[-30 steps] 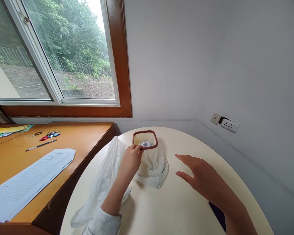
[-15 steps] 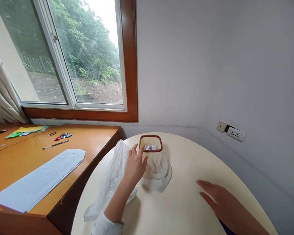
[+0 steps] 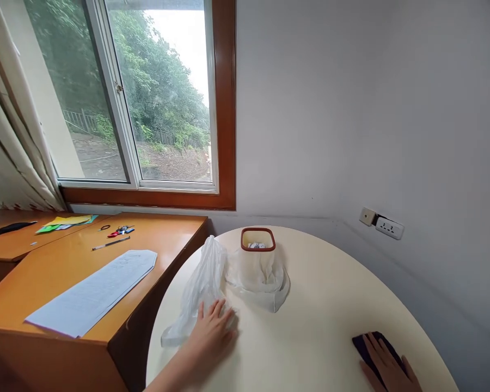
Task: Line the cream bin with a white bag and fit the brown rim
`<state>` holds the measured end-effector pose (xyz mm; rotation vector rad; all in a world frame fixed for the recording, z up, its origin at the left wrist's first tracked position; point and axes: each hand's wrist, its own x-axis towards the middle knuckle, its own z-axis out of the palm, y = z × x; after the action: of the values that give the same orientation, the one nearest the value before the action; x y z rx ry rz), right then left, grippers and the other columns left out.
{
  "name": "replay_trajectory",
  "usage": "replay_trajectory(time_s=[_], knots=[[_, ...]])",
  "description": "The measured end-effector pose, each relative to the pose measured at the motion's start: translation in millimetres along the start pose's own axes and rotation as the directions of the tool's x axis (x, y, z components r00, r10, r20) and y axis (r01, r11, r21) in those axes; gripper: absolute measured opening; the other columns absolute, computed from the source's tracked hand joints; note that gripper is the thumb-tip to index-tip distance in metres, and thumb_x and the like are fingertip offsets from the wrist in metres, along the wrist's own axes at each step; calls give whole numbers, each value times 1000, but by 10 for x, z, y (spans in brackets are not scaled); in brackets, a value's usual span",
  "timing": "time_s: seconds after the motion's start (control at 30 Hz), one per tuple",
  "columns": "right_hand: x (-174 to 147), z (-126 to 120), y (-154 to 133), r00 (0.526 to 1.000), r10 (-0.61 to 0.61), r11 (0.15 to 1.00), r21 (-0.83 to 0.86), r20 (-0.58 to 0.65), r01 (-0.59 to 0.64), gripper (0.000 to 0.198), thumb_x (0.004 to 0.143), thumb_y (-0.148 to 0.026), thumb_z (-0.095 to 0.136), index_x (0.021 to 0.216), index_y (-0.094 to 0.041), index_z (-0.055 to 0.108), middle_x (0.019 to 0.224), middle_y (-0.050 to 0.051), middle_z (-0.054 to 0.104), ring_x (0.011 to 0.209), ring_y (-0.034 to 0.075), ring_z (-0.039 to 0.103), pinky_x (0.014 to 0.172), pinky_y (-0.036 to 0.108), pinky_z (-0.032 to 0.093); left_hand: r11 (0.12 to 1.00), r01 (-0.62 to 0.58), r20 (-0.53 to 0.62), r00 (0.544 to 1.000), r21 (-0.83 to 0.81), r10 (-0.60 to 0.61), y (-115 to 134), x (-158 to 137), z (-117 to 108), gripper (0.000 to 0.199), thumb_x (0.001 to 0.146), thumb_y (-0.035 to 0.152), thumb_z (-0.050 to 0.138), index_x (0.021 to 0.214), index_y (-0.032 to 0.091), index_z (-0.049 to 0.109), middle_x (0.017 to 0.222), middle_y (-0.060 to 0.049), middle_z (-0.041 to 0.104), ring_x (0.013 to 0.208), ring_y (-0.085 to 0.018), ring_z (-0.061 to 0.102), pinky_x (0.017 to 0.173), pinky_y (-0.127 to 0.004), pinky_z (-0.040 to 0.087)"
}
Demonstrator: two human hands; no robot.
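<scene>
On the round bench (image 3: 310, 305), a dark cloth (image 3: 364, 352) is covered in part by the right hand (image 3: 390, 373), at about four o'clock in the view. That hand is laid palm down, its fingers extended and slightly parted; whether any fold is pinched cannot be told. The cloth's visible part is stretched from ten toward four o'clock, its far end hidden by the hand. By the left hand (image 3: 216, 329), the cloth is faced at three o'clock, well apart, so the right is clearly the nearer. The left hand is held with fingers spread, close beside a white plastic bag (image 3: 206, 272); contact cannot be confirmed. A lined bin (image 3: 258, 249) with a red-brown rim is placed upright at one o'clock from the left hand and ten from the right.
</scene>
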<state>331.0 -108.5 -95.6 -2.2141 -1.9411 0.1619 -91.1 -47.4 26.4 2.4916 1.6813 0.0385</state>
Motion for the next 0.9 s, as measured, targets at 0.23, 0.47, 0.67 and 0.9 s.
replay_trajectory(time_s=[0.23, 0.47, 0.67, 0.9], knots=[[-27, -56, -861, 936, -346, 938, 39, 67, 344, 58, 85, -54, 27, 135, -24, 34, 141, 4, 28, 129, 31, 26, 104, 56, 20, 989, -112, -53, 993, -97, 107, -168, -174, -60, 27, 82, 20, 36, 94, 23, 61, 106, -8, 59, 106, -25, 53, 103, -60, 16], [89, -132, -2211, 771, -627, 776, 175, 108, 606, 61, 89, -53, 19, 140, -19, 19, 146, 6, 18, 134, 24, 14, 108, 50, 10, 972, -165, -84, 985, -167, 153, -245, -166, 35, 28, 84, 21, 33, 91, 23, 60, 102, -6, 61, 98, -21, 57, 105, -53, 19], [366, 105, -2894, 876, -481, 867, 170, 34, 469, 61, 90, -47, 21, 138, -11, 27, 145, 13, 21, 134, 26, 17, 106, 49, 11, 979, -157, -102, 984, -128, 144, -236, -115, 127, 29, 85, 23, 31, 95, 22, 59, 103, -7, 61, 99, -20, 57, 105, -51, 20], [345, 103, -2873, 850, -519, 830, 185, -86, 526, 55, 92, -41, 19, 137, -11, 28, 143, 14, 28, 132, 23, 22, 106, 46, 16, 981, -180, -115, 978, -66, 172, -181, -118, 107, 29, 86, 24, 31, 94, 22, 59, 106, -7, 59, 105, -21, 54, 105, -54, 16]])
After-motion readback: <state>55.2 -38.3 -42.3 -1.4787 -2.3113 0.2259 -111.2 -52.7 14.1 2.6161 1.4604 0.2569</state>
